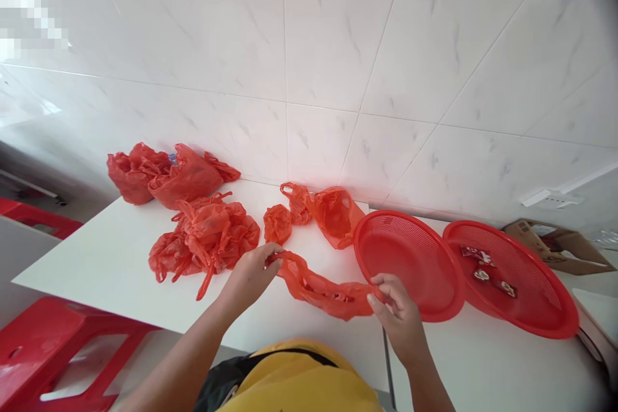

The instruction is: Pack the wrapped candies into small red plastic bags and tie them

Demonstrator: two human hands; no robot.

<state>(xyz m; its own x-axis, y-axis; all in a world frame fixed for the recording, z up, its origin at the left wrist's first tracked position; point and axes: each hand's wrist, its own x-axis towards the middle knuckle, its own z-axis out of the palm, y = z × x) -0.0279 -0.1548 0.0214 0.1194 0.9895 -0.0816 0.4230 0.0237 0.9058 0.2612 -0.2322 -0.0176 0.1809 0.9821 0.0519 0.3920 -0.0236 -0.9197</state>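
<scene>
A red plastic bag [333,296] is stretched between my two hands above the white table. My left hand [255,270] pinches its left end, and my right hand [393,309] grips the right end. Its mouth is partly spread, with small dark bits showing inside that I cannot make out. Just beyond it stand a small red bag [277,224], another with a loop handle [298,203], and a wider red bag [335,215] with its mouth gaping. Left of my left hand lies a heap of knotted red bags [207,235].
Fuller red bags [183,174] lean by the wall at the back left. On the right sit a red basket [410,270] and a second basket [545,270] holding several small wrapped packets [483,273]. A cardboard box [555,248] is behind. Red stools [62,347] stand lower left.
</scene>
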